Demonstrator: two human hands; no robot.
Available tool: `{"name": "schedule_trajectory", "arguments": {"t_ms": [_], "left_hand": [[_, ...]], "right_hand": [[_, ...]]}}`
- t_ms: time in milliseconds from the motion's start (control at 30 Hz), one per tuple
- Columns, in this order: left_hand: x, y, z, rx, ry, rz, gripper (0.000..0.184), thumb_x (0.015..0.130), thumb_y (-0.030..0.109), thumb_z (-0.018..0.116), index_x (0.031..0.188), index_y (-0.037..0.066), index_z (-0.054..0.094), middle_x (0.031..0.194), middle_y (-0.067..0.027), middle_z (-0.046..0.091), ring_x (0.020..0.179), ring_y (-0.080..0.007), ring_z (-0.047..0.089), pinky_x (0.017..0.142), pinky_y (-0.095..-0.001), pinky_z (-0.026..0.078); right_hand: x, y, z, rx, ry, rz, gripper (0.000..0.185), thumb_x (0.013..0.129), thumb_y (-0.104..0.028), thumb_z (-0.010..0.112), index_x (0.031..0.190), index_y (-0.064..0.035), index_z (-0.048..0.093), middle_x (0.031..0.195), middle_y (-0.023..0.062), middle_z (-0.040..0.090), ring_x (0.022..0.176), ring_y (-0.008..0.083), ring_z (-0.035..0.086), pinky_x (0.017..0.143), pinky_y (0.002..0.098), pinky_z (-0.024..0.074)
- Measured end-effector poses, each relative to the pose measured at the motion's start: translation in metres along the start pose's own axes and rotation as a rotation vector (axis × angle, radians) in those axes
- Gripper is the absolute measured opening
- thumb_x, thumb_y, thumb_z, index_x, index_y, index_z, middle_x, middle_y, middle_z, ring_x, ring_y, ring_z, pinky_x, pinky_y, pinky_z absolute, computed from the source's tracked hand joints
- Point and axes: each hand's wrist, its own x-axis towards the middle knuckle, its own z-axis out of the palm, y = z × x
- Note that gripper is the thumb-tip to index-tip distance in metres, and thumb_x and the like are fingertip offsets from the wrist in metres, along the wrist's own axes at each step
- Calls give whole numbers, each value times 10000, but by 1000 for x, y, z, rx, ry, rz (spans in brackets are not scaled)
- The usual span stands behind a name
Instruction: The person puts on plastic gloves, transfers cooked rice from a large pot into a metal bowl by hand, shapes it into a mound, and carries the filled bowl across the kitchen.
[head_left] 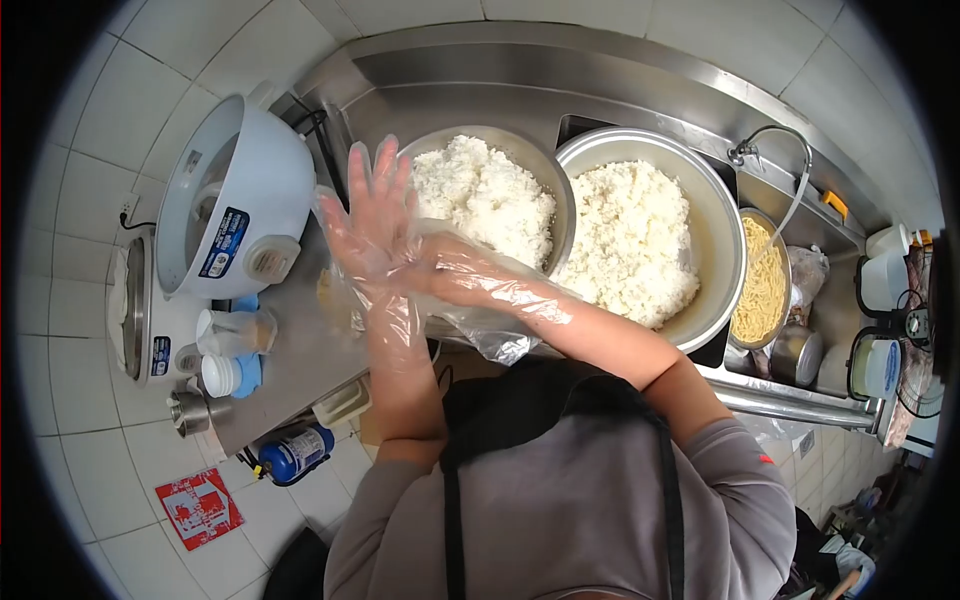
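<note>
A steel table (300, 365) stands against a white-tiled wall (720, 40). The left hand (372, 235) is raised above the table, fully open with fingers spread; it grasps nothing and wears a clear plastic glove (397, 340). The right hand (440, 265), in a second glove (540, 303), is positioned at the left wrist; its degree of closure cannot be determined through the plastic. Gloves: two, one per hand. Rice basins: two, the smaller basin (566, 215) right of the left hand, the larger basin (728, 265) farther right. Noodle bowl (757, 285): one, beyond both. Pale-blue tub (275, 175): one, left of the left hand.
</note>
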Motion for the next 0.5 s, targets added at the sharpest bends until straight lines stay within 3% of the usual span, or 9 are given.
{"name": "schedule_trajectory", "arguments": {"t_ms": [33, 133, 200, 233, 267, 367, 400, 433, 500], "left_hand": [[2, -11, -4, 112, 1, 134, 855, 875, 701, 306, 1495, 137, 136, 1527, -176, 178, 1383, -361, 216, 1071, -524, 252], [9, -49, 3, 396, 13, 471, 858, 874, 655, 407, 1463, 59, 226, 1505, -159, 227, 1346, -331, 281, 1068, -489, 279], [3, -73, 14, 439, 58, 462, 839, 875, 640, 419, 1453, 58, 244, 1489, -157, 248, 1329, -325, 299, 1062, -479, 288], [-3, -89, 17, 437, 82, 391, 829, 875, 633, 425, 1448, 57, 254, 1481, -156, 259, 1321, -322, 308, 1058, -474, 292], [-11, -107, 20, 441, 95, 290, 820, 876, 625, 431, 1442, 56, 263, 1473, -155, 270, 1312, -319, 318, 1055, -469, 297], [-43, -186, 34, 490, 63, -198, 792, 877, 603, 449, 1426, 55, 290, 1450, -152, 303, 1287, -310, 345, 1045, -454, 309], [-57, -216, 42, 509, 34, -392, 783, 877, 595, 456, 1421, 54, 299, 1442, -151, 314, 1278, -307, 354, 1042, -449, 314], [-71, -246, 51, 510, 7, -565, 773, 878, 588, 462, 1416, 53, 309, 1434, -150, 325, 1270, -304, 363, 1039, -444, 318], [-83, -296, 65, 478, 4, -790, 755, 878, 573, 474, 1405, 52, 327, 1418, -148, 347, 1253, -298, 382, 1032, -434, 327]], "right_hand": [[-1, 3, -4, -39, -53, 52, 474, 812, -430, 666, 1045, -18, 653, 943, 206, 638, 930, 259, 613, 846, 363, 455], [-14, 18, -30, -115, -156, -81, 472, 814, -354, 686, 1141, -20, 620, 986, 184, 656, 988, 252, 609, 864, 337, 457], [-46, 15, -61, -32, 66, -109, 583, 775, -391, 716, 1203, -17, 583, 1075, 210, 628, 1062, 285, 581, 904, 357, 444], [-62, 15, -77, 0, 167, -131, 641, 756, -410, 731, 1233, -16, 565, 1120, 223, 614, 1100, 301, 567, 925, 368, 438], [-70, 37, -94, 173, 224, -153, 784, 721, -391, 771, 1354, -53, 457, 1189, 201, 593, 1135, 290, 554, 973, 355, 418], [-129, 64, -176, 136, 396, 231, 1045, 658, -415, 818, 1466, -81, 246, 1388, 213, 433, 1254, 317, 458, 1054, 369, 356], [-142, 98, -200, -177, 474, 300, 1082, 668, -498, 788, 1486, -119, 190, 1434, 230, 364, 1320, 327, 379, 1077, 377, 331], [-159, 150, -226, -242, 529, 436, 1087, 686, -574, 741, 1483, -96, 179, 1449, 244, 328, 1349, 328, 335, 1098, 377, 304], [-187, 206, -259, -310, 596, 763, 936, 743, -521, 707, 1464, -113, 271, 1453, 215, 342, 1350, 324, 333, 1072, 400, 342]]}}
